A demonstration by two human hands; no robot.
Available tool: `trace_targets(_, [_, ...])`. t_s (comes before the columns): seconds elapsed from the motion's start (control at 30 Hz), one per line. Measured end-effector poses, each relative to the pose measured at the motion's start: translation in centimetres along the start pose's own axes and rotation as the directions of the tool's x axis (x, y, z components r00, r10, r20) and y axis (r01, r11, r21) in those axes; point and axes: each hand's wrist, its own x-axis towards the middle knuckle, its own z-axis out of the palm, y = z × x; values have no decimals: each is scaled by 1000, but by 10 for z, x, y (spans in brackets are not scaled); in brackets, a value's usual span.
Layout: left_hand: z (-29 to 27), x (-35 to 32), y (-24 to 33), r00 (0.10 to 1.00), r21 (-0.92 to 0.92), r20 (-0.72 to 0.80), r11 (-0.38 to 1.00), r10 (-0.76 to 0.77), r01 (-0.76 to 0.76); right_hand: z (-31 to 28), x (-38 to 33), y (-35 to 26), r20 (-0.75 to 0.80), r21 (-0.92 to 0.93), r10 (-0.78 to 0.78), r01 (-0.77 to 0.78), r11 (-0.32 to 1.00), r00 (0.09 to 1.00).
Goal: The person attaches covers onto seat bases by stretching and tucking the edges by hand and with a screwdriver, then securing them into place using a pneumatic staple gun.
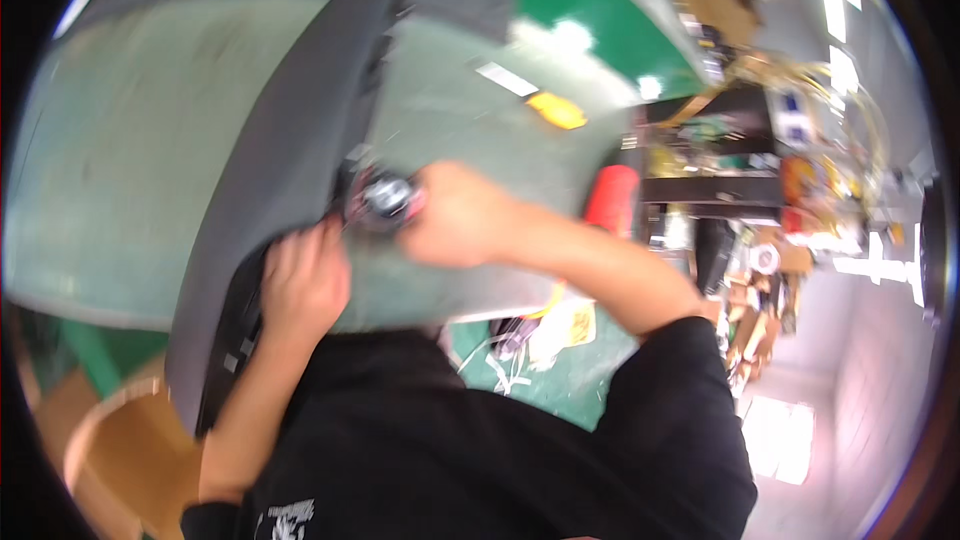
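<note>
head view: pretty blurry and tilted, so take this with a grain of salt
panel: long dark grey moulded panel [290,140] is lying across the pale green counter [120,140], its lower end hanging past the near edge toward the person
left hand: left hand [305,280] is gripping the panel's inner edge near the counter's near edge, fingers curled shut on it
right hand: right hand [460,215] is closing around a small round dark-and-silver part [385,198] right against the panel, fingers wrapped tight
handling guess: panel is looking stiff, bulky, probably light plastic; I'd be holding it by the rim, not the wiring side
hard to see: the small part is smeared by motion, can't tell what it is; panel's underside is hidden; clutter [760,190] beyond the counter's right edge is unreadable
</note>
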Motion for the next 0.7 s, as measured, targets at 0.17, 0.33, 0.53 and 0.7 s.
trace_targets(0.17, [5,-4,-4,1000,3,0,1000,20,-20,13,2,6,-45,-26,-81,79,996,996])
trace_targets(0.33, [-15,9,8,1000,-64,-15,998,12,-13,8,-56,-18,1,174,99,-97,980,995])
trace_targets(0.53, [-8,8,9,999,-45,-46,999,4,-6,31,-58,-6,-165,123,20,0,992,986])
trace_targets(0.7, [-11,2,6,999,-41,-47,999,3,-5,40,-70,-3,-206,127,19,8,992,978])
